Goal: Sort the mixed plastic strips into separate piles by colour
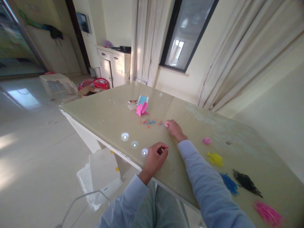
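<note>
My right hand (174, 129) reaches out over the table, its fingers pinched together at the edge of a scatter of small blue and orange pieces (151, 122). What lies between those fingertips is too small to make out. Nearer the table's front edge, my left hand (156, 158) is curled with thumb and forefinger together, and I cannot make out anything in it. Behind the scattered pieces lies a pink folded shape with petal-like parts (142, 109). It overlaps a light-blue face mask (142, 100).
On the right of the table (114, 110) lie a pink ring-shaped item (206, 141) and bundles of thin yellow (215, 159), blue (229, 183), black (247, 182) and pink strips (268, 213). Light reflections show near the front edge. A white board (104, 167) is below, left.
</note>
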A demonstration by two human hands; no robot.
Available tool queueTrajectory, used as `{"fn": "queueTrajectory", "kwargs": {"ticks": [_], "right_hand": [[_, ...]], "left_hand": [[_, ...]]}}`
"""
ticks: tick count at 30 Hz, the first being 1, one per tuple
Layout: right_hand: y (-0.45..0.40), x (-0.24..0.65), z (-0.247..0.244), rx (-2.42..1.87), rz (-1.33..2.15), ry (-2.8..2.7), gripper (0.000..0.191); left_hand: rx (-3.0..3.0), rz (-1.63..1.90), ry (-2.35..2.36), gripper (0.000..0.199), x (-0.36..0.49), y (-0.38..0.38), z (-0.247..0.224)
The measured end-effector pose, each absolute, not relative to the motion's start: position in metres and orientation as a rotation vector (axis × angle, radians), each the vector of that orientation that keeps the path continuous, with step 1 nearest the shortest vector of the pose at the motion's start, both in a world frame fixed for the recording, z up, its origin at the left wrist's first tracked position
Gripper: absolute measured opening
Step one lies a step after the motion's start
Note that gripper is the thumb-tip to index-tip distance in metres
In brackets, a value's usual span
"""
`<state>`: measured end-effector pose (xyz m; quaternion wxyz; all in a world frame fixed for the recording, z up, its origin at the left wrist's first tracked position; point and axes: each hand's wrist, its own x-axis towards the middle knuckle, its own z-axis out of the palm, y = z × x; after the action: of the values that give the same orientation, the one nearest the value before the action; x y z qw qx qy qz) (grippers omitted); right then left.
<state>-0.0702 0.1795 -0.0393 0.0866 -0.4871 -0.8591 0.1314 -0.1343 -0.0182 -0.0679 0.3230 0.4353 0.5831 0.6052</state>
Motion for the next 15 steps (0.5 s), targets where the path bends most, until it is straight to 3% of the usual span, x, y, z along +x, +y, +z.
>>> {"fn": "queueTrajectory", "kwargs": {"ticks": [6, 11, 15], "right_hand": [[0.18, -0.07, -0.036, -1.397, 0.639, -2.371, 0.019], [0.165, -0.065, -0.03, -1.272, 1.067, -2.128, 0.015], [0.133, -0.054, -0.021, -1.054, 1.5, -1.912, 0.032]], "left_hand": [[1.133, 1.601, 1.524, 0.016, -0.134, -0.019, -0.067], [1.131, 1.591, 1.532, 0.017, -0.134, -0.019, -0.066], [1.14, 1.594, 1.542, 0.018, -0.134, -0.02, -0.068]]}}
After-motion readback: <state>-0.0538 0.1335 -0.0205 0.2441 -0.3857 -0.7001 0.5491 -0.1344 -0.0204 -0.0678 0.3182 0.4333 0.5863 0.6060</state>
